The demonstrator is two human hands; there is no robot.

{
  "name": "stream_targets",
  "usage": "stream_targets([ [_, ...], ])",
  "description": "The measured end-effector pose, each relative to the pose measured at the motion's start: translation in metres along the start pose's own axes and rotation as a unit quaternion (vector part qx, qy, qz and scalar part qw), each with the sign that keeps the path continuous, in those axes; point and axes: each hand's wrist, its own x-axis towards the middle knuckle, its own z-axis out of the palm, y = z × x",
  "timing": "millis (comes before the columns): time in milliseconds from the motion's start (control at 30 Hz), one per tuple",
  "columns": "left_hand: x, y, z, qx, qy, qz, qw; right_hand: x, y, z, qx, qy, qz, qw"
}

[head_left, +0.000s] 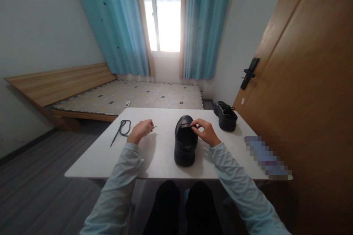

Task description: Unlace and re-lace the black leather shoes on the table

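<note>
A black shoe (185, 156) stands on the white table (162, 170) in front of me, its toe pointing away and its opening towards me. My right hand (206, 132) reaches in from the right and pinches the edge of the shoe's upper near the tongue between thumb and fingers. Left of the shoe, my left hand (140, 131) is closed just above the table, with a thin dark tip like a shoelace end sticking out of its fingers. Beside that hand lies a looped black shoelace (120, 131); whether it runs into the hand is hidden.
A second black shoe (226, 115), with a lace in it, stands at the table's far right. A blurred bluish flat item (267, 158) lies along the right edge. Beyond are a bed (154, 95) and, at right, a wooden door (303, 80).
</note>
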Motion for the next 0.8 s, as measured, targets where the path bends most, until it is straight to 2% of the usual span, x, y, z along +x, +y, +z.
stream_targets([
  [233, 0.004, 0.041, -0.004, -0.091, 0.033, 0.116, 0.989, 0.003, -0.008, 0.001, -0.002, -0.042, -0.033, 0.999],
  [467, 0.014, 0.075, 0.004, -0.242, 0.071, 0.218, 0.943, 0.017, -0.013, -0.003, 0.026, -0.074, 0.046, 0.996],
  [633, 0.022, 0.083, 0.021, -0.323, 0.109, 0.235, 0.910, 0.035, -0.015, -0.003, -0.018, -0.109, 0.102, 0.989],
  [800, 0.023, 0.079, 0.033, -0.344, 0.123, 0.226, 0.903, 0.049, -0.020, -0.001, -0.017, -0.088, 0.159, 0.983],
])
